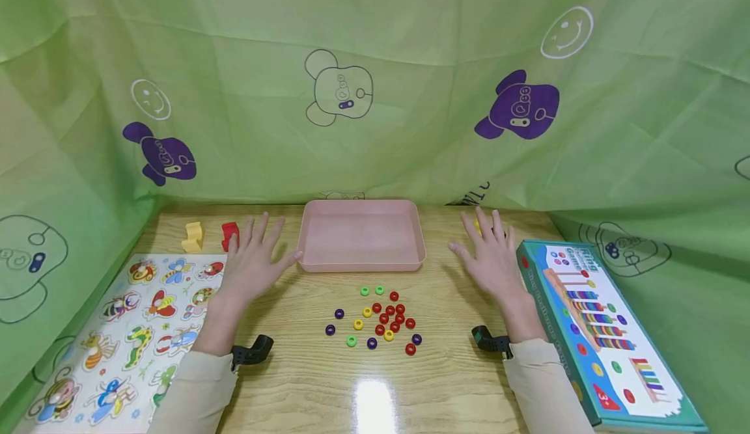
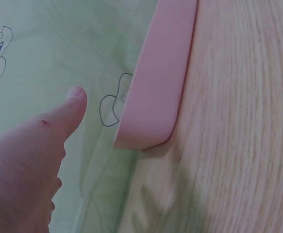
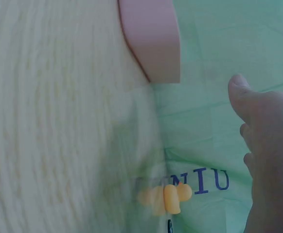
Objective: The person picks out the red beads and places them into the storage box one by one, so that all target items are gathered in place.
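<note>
My left hand [image 1: 252, 268] is spread palm down, left of a shallow pink tray [image 1: 361, 267], and holds nothing. To the tray's right, my right hand [image 1: 492, 265] is also spread with nothing in it. In the wrist views, the tray's side wall [image 2: 158, 82] stands apart from each thumb. Small rings lie loose in front of the tray: several red rings [image 1: 400, 318], yellow rings [image 1: 359, 324], green rings [image 1: 351, 341] and purple rings [image 1: 372, 343]. Behind the left fingers is a red block [image 1: 230, 233], partly covered. A yellow piece [image 3: 171, 199] lies beyond the right hand.
A yellow block [image 1: 193, 237] stands at the back left. Below it lies a white sheet with cartoon insects [image 1: 137, 304], partly under the left forearm. On the right is a green-edged game box [image 1: 609, 336]. Green printed cloth [image 1: 410, 141] hangs behind and at both sides of the wooden table [image 1: 293, 382].
</note>
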`<state>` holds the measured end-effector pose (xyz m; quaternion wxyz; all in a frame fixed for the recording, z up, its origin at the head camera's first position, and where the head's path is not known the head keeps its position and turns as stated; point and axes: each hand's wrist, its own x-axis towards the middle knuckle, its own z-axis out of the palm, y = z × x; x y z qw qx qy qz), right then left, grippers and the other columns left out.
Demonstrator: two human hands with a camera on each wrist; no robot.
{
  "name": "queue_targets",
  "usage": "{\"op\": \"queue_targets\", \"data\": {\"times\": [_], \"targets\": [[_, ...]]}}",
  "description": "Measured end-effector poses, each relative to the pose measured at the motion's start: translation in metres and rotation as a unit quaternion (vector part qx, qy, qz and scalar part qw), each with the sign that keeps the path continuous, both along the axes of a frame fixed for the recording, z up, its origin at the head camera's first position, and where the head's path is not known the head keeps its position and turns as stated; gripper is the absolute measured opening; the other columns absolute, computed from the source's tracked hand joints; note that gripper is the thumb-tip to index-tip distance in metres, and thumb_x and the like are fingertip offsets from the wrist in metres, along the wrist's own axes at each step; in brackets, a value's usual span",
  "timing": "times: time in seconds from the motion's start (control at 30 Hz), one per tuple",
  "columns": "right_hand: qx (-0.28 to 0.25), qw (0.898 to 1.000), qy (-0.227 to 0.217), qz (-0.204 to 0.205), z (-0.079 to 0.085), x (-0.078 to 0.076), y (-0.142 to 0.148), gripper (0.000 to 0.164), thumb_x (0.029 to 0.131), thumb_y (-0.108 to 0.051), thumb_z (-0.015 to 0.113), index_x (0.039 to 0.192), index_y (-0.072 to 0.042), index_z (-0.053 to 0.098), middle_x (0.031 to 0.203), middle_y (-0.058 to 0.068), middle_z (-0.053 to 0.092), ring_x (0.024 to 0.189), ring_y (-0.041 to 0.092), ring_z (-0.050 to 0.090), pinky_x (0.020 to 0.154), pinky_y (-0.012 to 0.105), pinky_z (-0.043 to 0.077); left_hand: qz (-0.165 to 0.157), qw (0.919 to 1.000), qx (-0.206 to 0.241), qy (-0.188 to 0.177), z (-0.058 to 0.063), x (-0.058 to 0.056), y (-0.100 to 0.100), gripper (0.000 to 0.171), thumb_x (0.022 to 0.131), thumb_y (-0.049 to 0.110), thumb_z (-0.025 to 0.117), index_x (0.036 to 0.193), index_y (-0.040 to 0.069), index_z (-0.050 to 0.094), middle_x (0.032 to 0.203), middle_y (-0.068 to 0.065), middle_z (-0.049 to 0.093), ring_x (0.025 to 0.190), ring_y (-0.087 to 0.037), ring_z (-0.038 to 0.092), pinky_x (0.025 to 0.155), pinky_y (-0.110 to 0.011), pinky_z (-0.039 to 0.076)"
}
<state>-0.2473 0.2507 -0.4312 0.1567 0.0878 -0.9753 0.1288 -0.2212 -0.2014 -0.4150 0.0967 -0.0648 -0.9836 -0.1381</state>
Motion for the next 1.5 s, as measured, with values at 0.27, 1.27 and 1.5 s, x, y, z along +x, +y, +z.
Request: {"op": "queue_targets", "data": {"times": [0.27, 1.27, 1.5], "targets": [[0.007, 0.999, -0.034, -0.007, -0.005, 0.0, 0.005, 0.073, 0.089, -0.064, 0.037, 0.148, -0.034, 0.008, 0.158, 0.005, 0.004, 0.144, 0.026, -0.017, 0.109, 0.065, -0.008, 0.001, 1.0, -0.006, 0.004, -0.003, -0.002, -0.001, 0.086, 0.082, 0.074, 0.037, 0.149, 0.025, 0.018, 0.158, -0.01, 0.006, 0.144, -0.036, -0.002, 0.11, -0.066, 0.003], [-0.035, 0.972, -0.08, 0.219, 0.038, 0.044, -0.101, 0.031, 0.085, -0.024, 0.066, 0.115, -0.018, 0.064, 0.11, -0.001, 0.068, 0.089, 0.013, 0.065, 0.077, 0.03, 0.054, -0.055, 0.9911, 0.103, -0.065, -0.023, -0.003, 0.043, 0.086, 0.087, 0.067, 0.038, 0.151, 0.019, 0.005, 0.156, -0.015, 0.008, 0.143, -0.038, 0.012, 0.107, -0.067, 0.014], [0.011, 0.961, -0.148, 0.235, 0.022, 0.052, -0.121, 0.011, 0.085, -0.019, 0.065, 0.095, -0.018, 0.068, 0.084, -0.009, 0.066, 0.069, 0.003, 0.054, 0.063, 0.021, 0.048, -0.055, 0.9805, 0.165, -0.093, -0.035, -0.004, 0.044, 0.09, 0.088, 0.063, 0.041, 0.15, 0.017, -0.006, 0.157, -0.012, 0.004, 0.144, -0.035, 0.012, 0.109, -0.065, 0.014]]}}
